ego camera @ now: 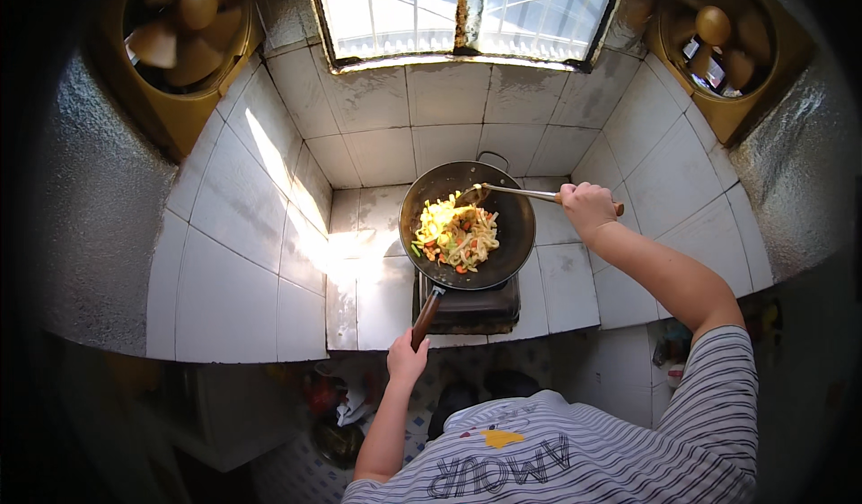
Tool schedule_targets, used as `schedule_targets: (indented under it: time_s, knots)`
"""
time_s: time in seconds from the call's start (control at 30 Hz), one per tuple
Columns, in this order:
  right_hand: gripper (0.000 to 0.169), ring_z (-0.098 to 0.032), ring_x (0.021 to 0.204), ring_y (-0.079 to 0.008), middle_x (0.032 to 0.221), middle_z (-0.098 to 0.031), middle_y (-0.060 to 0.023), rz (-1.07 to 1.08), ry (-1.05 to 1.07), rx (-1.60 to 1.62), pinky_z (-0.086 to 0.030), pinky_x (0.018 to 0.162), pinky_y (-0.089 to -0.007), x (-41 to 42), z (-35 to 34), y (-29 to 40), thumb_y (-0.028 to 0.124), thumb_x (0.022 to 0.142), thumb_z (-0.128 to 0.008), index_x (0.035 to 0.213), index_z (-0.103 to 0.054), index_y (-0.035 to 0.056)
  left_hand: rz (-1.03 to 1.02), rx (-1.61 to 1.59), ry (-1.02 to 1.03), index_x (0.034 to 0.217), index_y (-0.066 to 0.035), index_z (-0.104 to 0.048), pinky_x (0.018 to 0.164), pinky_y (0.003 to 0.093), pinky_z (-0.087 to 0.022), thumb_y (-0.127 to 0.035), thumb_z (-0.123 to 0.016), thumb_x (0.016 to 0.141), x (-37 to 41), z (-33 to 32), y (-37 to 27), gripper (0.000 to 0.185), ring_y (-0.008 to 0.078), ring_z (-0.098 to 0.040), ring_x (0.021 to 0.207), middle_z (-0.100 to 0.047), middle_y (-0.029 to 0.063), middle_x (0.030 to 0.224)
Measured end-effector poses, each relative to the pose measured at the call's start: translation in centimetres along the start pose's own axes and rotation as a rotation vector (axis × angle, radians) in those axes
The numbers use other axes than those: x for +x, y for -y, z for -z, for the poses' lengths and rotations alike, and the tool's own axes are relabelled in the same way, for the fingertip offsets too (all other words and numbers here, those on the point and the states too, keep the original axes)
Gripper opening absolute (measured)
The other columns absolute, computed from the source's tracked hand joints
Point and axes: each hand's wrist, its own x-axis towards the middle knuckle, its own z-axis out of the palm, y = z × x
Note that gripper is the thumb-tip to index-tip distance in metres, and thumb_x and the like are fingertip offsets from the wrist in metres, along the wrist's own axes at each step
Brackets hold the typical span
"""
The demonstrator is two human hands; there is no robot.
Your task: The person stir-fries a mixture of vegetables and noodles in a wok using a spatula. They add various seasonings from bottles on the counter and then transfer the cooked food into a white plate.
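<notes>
A dark wok [515, 248] sits over a stove [469, 310] on the tiled counter. Inside it lies a mix of sliced food [465, 234], pale strips with orange and green pieces, heaped toward the left and middle. My left hand [407, 359] grips the wok's brown wooden handle [425, 317] at its near end. In my right hand [588, 209] is a spatula [525, 192] with a metal shaft and wooden grip. Its head rests inside the wok at the upper edge of the food, partly hidden by bits of it.
White-tiled walls [444, 98] enclose the counter [569, 281] on three sides. A barred window [404, 12] lets sunlight onto the left side. Fans [200, 5] are mounted at both upper corners. Bags [350, 396] and a round metal-looking vessel [335, 441] stand on the floor below.
</notes>
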Motion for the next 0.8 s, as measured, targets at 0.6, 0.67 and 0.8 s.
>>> schedule_targets:
  time_s: [0.6,0.67,0.8]
  knots:
    - [0.038,-0.05,0.064,-0.0224,0.071,-0.051,-0.008,0.236,-0.383,-0.681,-0.043,0.052,-0.037,0.6,7.8,2.8,0.016,0.075,-0.055,0.111,-0.055,0.0055,-0.355,0.041,-0.203,0.117,-0.002,-0.05,0.096,0.0428,-0.034,-0.027,-0.067,0.076,0.4,0.0,-5.7,0.051,0.0318,-0.04,0.116,-0.046,0.0144,0.12]
    - [0.038,-0.05,0.067,-0.0214,0.074,-0.051,-0.0051,0.234,-0.275,-0.782,-0.042,0.052,-0.0367,0.8,8.8,3.5,0.019,0.078,-0.054,0.116,-0.056,0.0127,-0.355,0.024,-0.199,0.117,-0.002,-0.051,0.097,0.0422,-0.034,-0.028,-0.067,0.077,-0.5,-0.7,-5.1,0.05,0.0321,-0.04,0.116,-0.047,0.0148,0.12]
    - [0.039,-0.051,0.068,-0.0222,0.075,-0.052,-0.0056,0.122,-0.238,-0.601,-0.043,0.052,-0.0378,0.6,6.8,3.4,0.02,0.078,-0.054,0.116,-0.055,0.0109,-0.357,-0.022,-0.204,0.116,-0.002,-0.052,0.098,0.0422,-0.033,-0.028,-0.067,0.076,-1.4,-0.9,-4.9,0.049,0.0323,-0.041,0.116,-0.047,0.0153,0.12]
